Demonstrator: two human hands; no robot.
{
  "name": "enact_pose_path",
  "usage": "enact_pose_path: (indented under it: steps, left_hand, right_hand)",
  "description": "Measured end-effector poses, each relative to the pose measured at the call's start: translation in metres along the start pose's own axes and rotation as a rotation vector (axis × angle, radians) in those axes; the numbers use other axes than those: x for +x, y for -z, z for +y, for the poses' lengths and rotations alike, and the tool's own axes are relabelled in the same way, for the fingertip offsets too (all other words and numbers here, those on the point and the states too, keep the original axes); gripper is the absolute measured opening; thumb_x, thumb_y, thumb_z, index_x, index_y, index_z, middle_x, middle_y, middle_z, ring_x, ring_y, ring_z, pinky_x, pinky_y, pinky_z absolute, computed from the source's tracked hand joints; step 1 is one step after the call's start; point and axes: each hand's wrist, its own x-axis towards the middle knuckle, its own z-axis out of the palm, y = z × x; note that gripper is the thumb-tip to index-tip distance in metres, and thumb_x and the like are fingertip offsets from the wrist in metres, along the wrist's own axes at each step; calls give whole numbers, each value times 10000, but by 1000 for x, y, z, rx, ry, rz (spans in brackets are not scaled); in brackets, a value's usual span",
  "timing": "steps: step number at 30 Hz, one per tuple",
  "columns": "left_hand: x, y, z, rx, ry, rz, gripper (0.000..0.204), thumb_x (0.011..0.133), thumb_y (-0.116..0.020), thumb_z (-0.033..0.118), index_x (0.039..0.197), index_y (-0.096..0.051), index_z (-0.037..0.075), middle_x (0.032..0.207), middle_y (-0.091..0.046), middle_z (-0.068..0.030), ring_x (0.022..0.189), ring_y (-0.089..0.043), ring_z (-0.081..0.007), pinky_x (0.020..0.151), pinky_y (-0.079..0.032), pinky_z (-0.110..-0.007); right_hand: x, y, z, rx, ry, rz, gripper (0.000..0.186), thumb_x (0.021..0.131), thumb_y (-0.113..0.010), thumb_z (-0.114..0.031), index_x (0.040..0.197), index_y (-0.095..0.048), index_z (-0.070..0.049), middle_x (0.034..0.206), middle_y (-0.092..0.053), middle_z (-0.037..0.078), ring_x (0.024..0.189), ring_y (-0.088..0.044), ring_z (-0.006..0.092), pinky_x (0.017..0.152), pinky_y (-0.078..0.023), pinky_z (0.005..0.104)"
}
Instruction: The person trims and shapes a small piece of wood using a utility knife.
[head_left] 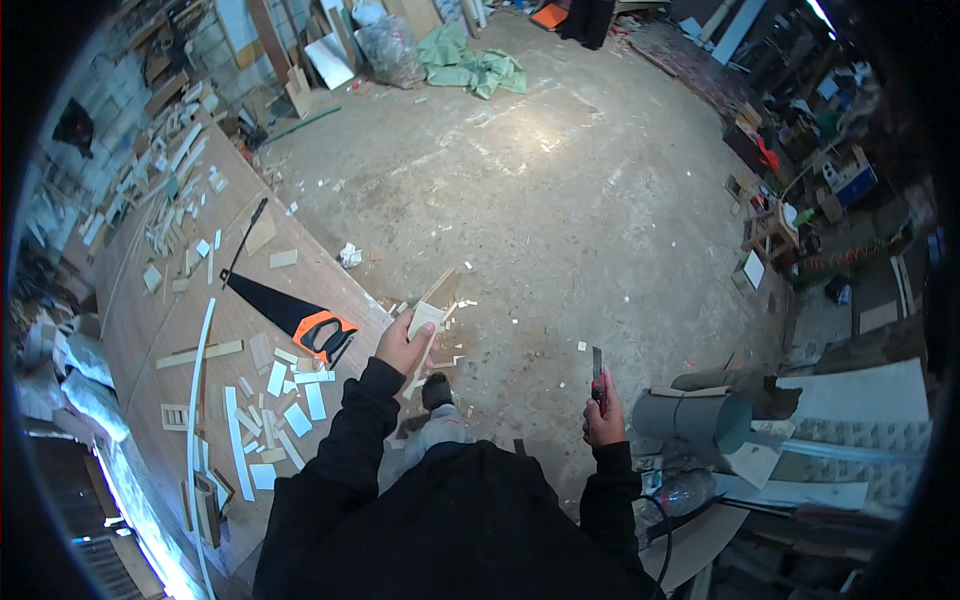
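Note:
My left hand [401,346] is closed on a small pale wooden block [426,318], held just past the table's right edge. Thin wood strips stick out around the block, but whether they touch it I cannot tell. Out to the right, over the concrete floor, my right hand [605,422] grips a utility knife [598,378] with a red and black handle. Its blade is out and points away from me, well apart from the block. A handsaw [283,308] with a black blade and orange handle lies on the table, left of my left hand.
The wooden table [150,340] carries many white and bare wood offcuts [296,420] and a long white strip [197,400]. Wood scraps lie on the floor [560,210] beyond my left hand. A grey roll [690,420] and boards stand at the right. Green cloth [470,65] lies far back.

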Motion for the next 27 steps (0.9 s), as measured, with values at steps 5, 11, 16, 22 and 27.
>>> enact_pose_path:
  steps: [5, 11, 16, 22, 27]
  left_hand:
    - [-74, -54, 103, -233, -59, -93, 239, 1012, -545, 225, 1102, -500, 8, 775, -621, -83, 540, -585, -142, 498, -496, -270]
    - [-158, -101, 156, -226, -96, -211, 258, 1018, -538, 250, 1140, -492, 27, 792, -615, -88, 555, -580, -146, 524, -483, -260]
    - [-206, -126, 178, -312, -151, -228, 262, 1017, -545, 250, 1140, -492, 25, 815, -610, -80, 649, -592, -137, 551, -488, -260]
    - [-242, -148, 207, -211, -190, -217, 255, 1010, -560, 229, 1135, -505, 14, 832, -609, -73, 687, -605, -136, 575, -501, -265]
    - [-253, -150, 213, -197, -252, -224, 215, 981, -624, 193, 1052, -543, 8, 787, -626, -49, 634, -594, -98, 539, -480, -241]
  right_hand:
    - [-71, 16, -48, 160, 115, -43, 742, 939, -478, 12, 1582, -183, -211, 745, -479, -35, 508, -394, 47, 445, -351, 209]
    - [-133, 29, -95, 240, 446, -113, 623, 1005, -523, -216, 1538, -258, -33, 746, -472, -28, 622, -422, 63, 556, -381, 211]
    - [-159, 33, -130, -82, 734, -138, 433, 967, -565, -212, 1348, -540, -6, 869, -652, 131, 775, -647, 203, 695, -502, 324]
    - [-190, 47, -160, -441, 1015, -208, 470, 865, -675, -182, 1306, -605, -35, 758, -574, 134, 655, -566, 272, 624, -457, 343]
    - [-193, 56, -164, -505, 1057, -154, 492, 839, -737, -219, 1315, -639, -147, 729, -595, 113, 568, -571, 257, 535, -454, 338]
